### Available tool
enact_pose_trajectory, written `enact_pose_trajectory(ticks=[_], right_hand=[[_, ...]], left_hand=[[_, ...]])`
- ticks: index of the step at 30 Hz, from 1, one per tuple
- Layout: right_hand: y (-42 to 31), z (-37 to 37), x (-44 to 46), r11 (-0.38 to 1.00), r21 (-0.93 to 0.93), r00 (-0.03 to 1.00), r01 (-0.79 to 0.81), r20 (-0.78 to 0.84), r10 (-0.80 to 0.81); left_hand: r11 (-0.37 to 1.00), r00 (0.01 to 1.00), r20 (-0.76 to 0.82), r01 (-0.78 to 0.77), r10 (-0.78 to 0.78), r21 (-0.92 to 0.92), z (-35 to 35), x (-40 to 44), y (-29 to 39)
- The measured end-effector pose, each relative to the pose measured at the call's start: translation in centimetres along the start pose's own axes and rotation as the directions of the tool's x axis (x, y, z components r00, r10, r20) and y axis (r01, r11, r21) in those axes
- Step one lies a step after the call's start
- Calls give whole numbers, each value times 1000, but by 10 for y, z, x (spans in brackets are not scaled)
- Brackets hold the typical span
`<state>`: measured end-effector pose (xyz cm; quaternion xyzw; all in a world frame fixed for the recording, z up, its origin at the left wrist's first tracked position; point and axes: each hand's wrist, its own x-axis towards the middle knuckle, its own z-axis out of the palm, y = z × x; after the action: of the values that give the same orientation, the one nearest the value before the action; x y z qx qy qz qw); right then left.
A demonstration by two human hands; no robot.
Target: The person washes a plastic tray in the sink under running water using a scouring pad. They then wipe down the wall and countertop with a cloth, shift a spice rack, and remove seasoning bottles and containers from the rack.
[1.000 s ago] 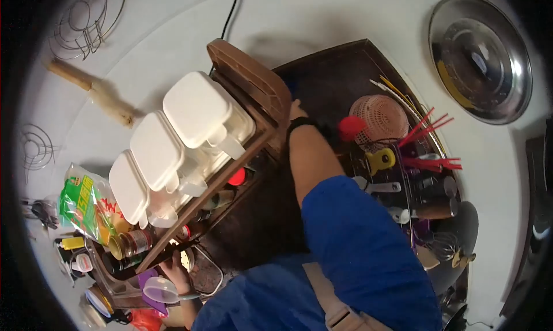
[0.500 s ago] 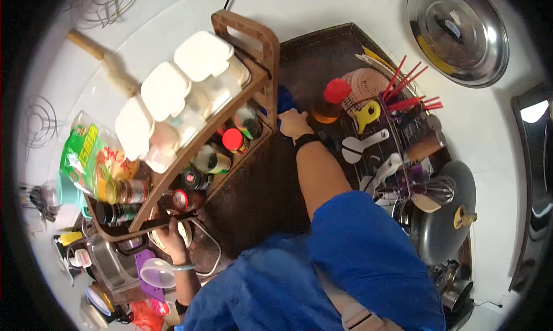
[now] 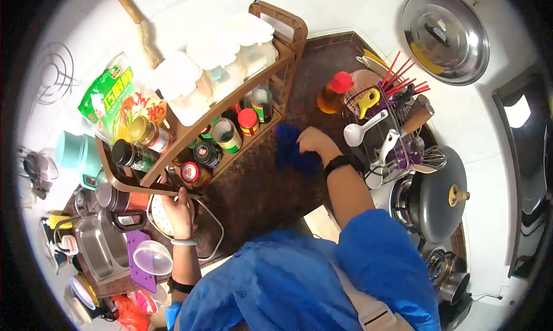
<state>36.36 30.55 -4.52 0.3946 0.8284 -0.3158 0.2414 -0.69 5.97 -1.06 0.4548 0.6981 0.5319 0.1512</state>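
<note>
Currently, nearest on the head camera I follow from afar, the wearer's left hand has thumb and fingers closed on the near end of a brown rack, its lower shelf lined with jars and its top with white-lidded containers. Farther along, I see the right hand, fingers bent and gathered on a bunched blue cloth that lies on the dark countertop beside the rack; how tightly it is pinched, I cannot tell. Past the cloth, a red-capped bottle of amber liquid stands near a pink mesh basket. Farthest from me, a shiny metal lid shows against the white wall.
</note>
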Motion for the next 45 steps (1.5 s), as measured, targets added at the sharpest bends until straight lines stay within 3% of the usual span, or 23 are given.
enact_pose_trajectory(ticks=[1,2,3,4,5,6,8,10,12,14,15,18,19,21,23,25,27,30,34,37,40,42,45], right_hand=[[11,-7,2,966,205,933,-161,-287,216],[21,-10,6,865,442,745,-236,-490,453],[14,-22,-4,864,446,742,-232,-493,454],[-3,-45,-24,832,535,615,-147,-609,501],[-13,-58,-32,797,603,467,-45,-692,550],[-15,-59,-27,795,605,466,-38,-693,550],[-17,-47,-18,835,550,448,22,-752,484],[-11,-24,-8,808,588,487,27,-714,503],[-14,13,-9,789,609,520,-80,-650,554],[-30,51,-23,797,567,508,-209,-633,584],[-34,63,-29,796,569,523,-209,-622,582],[-26,100,-39,768,560,496,-310,-594,633],[-17,113,-37,789,545,477,-285,-633,609],[-8,130,-34,812,528,463,-249,-672,579],[-5,137,-34,866,460,443,-196,-747,496],[1,140,-36,870,465,449,-161,-751,484],[4,143,-36,878,462,450,-123,-763,464],[7,144,-36,904,428,372,-19,-836,404],[8,142,-39,896,443,448,15,-804,391],[9,142,-40,906,419,420,60,-834,358],[9,140,-43,905,417,435,81,-832,345],[10,138,-41,900,426,456,91,-821,343],[12,144,-40,891,439,446,118,-825,348]], left_hand=[[999,999,-35,-38,39,30,4,-2,9],[995,995,-64,-75,79,66,5,-3,14],[1000,999,-33,24,-24,19,1,-8,-11],[965,979,-38,189,-199,-182,3,-15,-5],[994,986,-124,106,-107,-13,4,-23,-4],[986,981,-193,33,0,163,4,-31,-4],[947,996,-90,27,2,320,9,-45,12],[982,980,-75,187,-186,1,34,-46,38],[987,987,-51,149,-152,-67,55,-48,51],[885,899,-86,401,-430,-238,58,-48,68],[870,907,-58,380,-417,-313,58,-56,58],[725,761,121,645,-637,-242,67,-65,51],[766,756,256,638,-602,-83,73,-72,40],[906,698,581,371,-418,206,107,-79,27],[989,717,694,-45,-67,142,177,-49,87],[955,715,679,-288,168,67,250,-19,113],[893,730,634,-429,254,136,317,15,122],[796,758,605,-513,244,322,396,49,88],[821,768,631,-426,107,380,445,87,83],[885,916,285,-365,284,290,481,123,105],[907,899,259,-398,354,141,533,159,126],[862,800,326,-488,504,-134,579,179,119],[852,553,687,-489,470,-189,609,181,122]])
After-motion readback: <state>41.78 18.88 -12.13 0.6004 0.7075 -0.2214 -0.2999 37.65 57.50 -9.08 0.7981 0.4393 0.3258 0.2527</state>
